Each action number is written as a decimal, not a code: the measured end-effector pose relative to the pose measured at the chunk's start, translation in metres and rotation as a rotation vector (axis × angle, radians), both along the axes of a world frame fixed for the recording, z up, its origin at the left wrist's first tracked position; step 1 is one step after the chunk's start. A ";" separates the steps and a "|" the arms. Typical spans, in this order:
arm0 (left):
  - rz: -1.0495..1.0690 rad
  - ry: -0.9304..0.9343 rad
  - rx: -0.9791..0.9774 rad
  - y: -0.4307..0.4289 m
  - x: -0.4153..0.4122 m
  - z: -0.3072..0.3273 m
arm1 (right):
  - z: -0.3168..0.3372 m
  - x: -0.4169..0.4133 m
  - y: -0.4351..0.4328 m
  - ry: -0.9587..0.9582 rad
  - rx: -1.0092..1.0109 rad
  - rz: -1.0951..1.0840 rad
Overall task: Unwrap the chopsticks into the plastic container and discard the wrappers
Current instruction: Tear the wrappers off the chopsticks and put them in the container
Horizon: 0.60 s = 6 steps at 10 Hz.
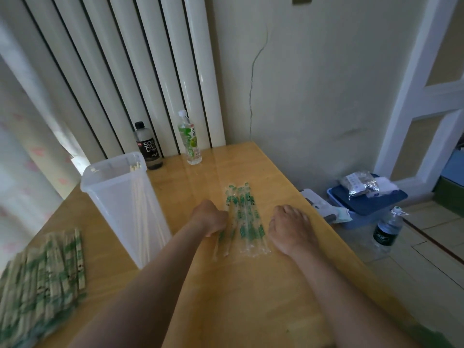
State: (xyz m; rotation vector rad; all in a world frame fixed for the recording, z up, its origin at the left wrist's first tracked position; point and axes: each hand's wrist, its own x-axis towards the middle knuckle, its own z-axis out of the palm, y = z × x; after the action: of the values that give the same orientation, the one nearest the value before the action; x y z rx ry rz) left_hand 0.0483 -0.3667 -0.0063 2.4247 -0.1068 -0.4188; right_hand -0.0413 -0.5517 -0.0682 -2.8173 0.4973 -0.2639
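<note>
Currently: left grip (209, 218), fingers curled round the leftmost wrapped chopsticks (222, 243) in a row of clear green-printed plastic sleeves (247, 222), mid yellow wooden tabletop (251, 297); probably for unwrapping. Right grip (288, 231), beside the row's right edge, seemingly steadying it; whether it holds anything cannot be told. Tall translucent plastic container (118, 197), left, within reach, holds bare wooden sticks (135, 168). Stack of wrapped stock (42, 280), near left.

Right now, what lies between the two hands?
In the head view, a row of chopstick wrappers lies on the table between left hand and right hand.
</note>
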 end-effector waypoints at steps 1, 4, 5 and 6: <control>-0.045 0.004 0.011 0.012 -0.010 0.008 | 0.005 -0.004 -0.001 0.018 0.064 0.000; -0.167 -0.022 -0.159 0.076 -0.055 0.038 | 0.057 -0.014 0.073 -0.257 0.177 0.273; -0.209 -0.078 -0.153 0.106 -0.067 0.044 | 0.076 -0.019 0.117 -0.288 0.234 0.411; -0.211 -0.130 -0.113 0.140 -0.072 0.047 | 0.083 -0.021 0.161 -0.218 0.304 0.505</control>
State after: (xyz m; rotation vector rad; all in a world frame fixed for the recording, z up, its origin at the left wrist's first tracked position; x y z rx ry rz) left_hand -0.0239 -0.2263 0.0406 2.3358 -0.4339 -0.3382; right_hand -0.0621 -0.3903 0.0144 -2.4704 -0.2085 -0.3475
